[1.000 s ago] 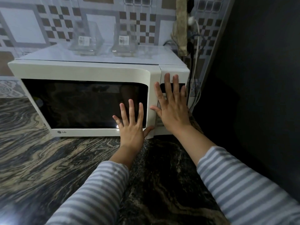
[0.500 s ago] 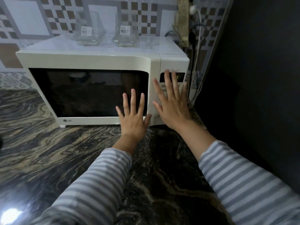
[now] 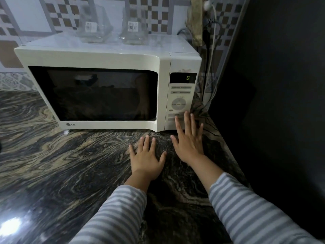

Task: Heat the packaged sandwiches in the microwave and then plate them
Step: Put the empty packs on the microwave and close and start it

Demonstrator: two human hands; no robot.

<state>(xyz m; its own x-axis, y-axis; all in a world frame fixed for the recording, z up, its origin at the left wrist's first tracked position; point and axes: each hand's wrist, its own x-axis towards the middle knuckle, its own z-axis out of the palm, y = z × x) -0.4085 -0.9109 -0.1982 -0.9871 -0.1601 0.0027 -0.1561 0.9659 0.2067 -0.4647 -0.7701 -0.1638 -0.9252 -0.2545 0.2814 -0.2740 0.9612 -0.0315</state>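
The microwave [image 3: 98,88] stands at the back of the countertop [image 3: 52,164], close to its far right corner, its door shut and the dark window showing nothing clearly of what is inside (whether the sandwiches are in there I cannot tell). The display [image 3: 183,78] on the control panel [image 3: 179,103] reads a green 0. Two clear plastic containers [image 3: 95,27] with barcode labels sit side by side on top of the microwave, against the tiled wall [image 3: 26,18]. The left hand [image 3: 146,158] is spread flat, palm down, fingers wide and holding nothing, over the countertop just in front of the microwave's lower right corner; whether it touches the stone is unclear. The right hand [image 3: 189,144] is likewise open and empty, fingers splayed and pointing forward, its fingertips [image 3: 186,114] overlapping the lowest buttons of the control panel. Both forearms reach forward in striped sleeves [image 3: 246,208].
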